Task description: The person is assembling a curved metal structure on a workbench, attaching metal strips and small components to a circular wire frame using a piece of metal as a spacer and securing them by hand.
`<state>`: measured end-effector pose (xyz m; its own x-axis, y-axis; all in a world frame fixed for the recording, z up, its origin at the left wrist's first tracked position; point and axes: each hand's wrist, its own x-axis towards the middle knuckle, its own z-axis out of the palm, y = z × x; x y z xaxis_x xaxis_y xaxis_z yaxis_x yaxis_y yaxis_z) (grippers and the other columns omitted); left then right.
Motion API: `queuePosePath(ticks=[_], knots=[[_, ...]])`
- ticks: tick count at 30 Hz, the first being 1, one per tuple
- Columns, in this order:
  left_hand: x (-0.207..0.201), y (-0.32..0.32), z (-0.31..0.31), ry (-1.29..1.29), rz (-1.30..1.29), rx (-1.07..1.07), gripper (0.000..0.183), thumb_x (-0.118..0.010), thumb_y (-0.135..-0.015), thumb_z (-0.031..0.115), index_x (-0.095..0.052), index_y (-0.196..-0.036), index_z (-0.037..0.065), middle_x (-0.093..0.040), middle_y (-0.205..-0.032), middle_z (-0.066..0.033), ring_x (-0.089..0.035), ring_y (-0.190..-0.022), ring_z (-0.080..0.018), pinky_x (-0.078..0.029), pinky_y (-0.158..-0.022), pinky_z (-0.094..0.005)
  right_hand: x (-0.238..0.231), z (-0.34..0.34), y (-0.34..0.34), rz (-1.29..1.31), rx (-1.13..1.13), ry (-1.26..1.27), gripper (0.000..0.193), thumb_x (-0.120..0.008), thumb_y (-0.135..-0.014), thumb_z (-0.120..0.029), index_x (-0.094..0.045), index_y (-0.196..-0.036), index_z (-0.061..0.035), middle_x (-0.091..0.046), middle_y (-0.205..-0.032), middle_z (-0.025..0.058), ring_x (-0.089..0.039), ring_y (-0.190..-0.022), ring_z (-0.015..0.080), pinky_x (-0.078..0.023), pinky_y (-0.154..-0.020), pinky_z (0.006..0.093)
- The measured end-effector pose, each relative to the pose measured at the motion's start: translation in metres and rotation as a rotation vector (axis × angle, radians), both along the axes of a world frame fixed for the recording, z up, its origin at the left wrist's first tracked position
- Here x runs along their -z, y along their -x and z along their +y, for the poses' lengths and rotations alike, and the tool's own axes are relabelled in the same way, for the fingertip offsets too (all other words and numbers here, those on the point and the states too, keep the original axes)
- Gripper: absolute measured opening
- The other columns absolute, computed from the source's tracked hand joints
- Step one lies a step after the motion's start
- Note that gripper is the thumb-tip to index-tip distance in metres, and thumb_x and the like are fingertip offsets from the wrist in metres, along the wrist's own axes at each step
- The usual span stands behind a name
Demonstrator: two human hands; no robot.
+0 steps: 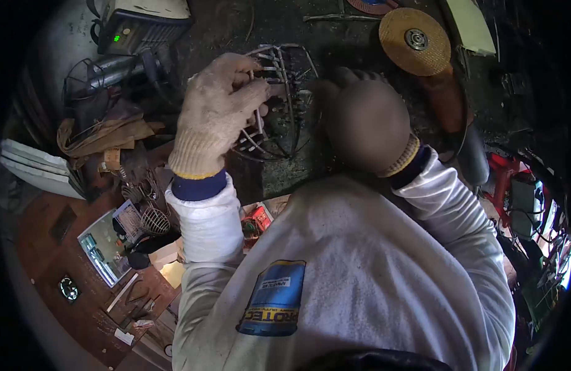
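Note:
On the dark workbench (322, 31) lies a rounded frame of thin metal rods (289, 93) with several short crossbars. My left hand (214, 114), in a cream knitted glove, is closed on the frame's left side, thumb and fingers around a rod. Close to the frame's right side is my right hand (369, 127), gloved too. A smear covers it and its fingers are in shadow, so whether it holds anything cannot be made out. Beyond it to the right rests an angle grinder (443, 102) with a tan disc (415, 40) facing up.
A boxy machine (140, 31) with a green-lit display stands at the far left. Below it are a brown cloth strap (106, 136) and stacked white panels (41, 167). A pale slab (471, 28) lies at the far right. Red and dark gear (505, 185) crowds the right side.

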<state>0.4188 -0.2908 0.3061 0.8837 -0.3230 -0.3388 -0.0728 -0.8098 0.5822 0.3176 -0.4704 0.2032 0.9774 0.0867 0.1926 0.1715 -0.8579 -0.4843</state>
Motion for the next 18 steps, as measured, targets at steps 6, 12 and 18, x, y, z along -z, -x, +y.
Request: queuePosePath(ticks=[6,12,18], knots=[[-0.009,0.009,0.005,0.055,0.081,-0.034,0.021,-0.071,-0.093,0.006,-0.066,-0.111,-0.005,-0.070,-0.078,-0.0086,-0.071,-0.068,-0.0132,-0.053,-0.057,-0.0284,0.017,-0.006,0.011,-0.108,0.069,-0.104,0.021,-0.066,-0.090,-0.023,-0.072,-0.107,-0.0122,-0.070,-0.103,0.0148,-0.072,-0.088,0.0356,-0.058,-0.078,0.0505],[0.002,0.019,0.003,0.023,0.078,0.037,0.028,-0.069,-0.092,0.005,-0.065,-0.117,-0.007,-0.072,-0.083,-0.0092,-0.069,-0.069,-0.0122,-0.051,-0.058,-0.0267,0.014,-0.003,0.014,-0.020,0.007,-0.131,0.020,-0.067,-0.091,-0.022,-0.072,-0.107,-0.0127,-0.068,-0.097,0.0145,-0.071,-0.085,0.0352,-0.059,-0.071,0.0488],[0.004,0.020,0.000,0.016,0.052,0.019,0.028,-0.069,-0.092,0.006,-0.065,-0.117,-0.006,-0.071,-0.082,-0.0086,-0.070,-0.070,-0.0128,-0.053,-0.059,-0.0285,0.015,0.001,0.014,-0.066,0.020,-0.153,0.020,-0.068,-0.088,-0.022,-0.071,-0.105,-0.0121,-0.068,-0.094,0.0142,-0.071,-0.081,0.0346,-0.059,-0.066,0.0463]])
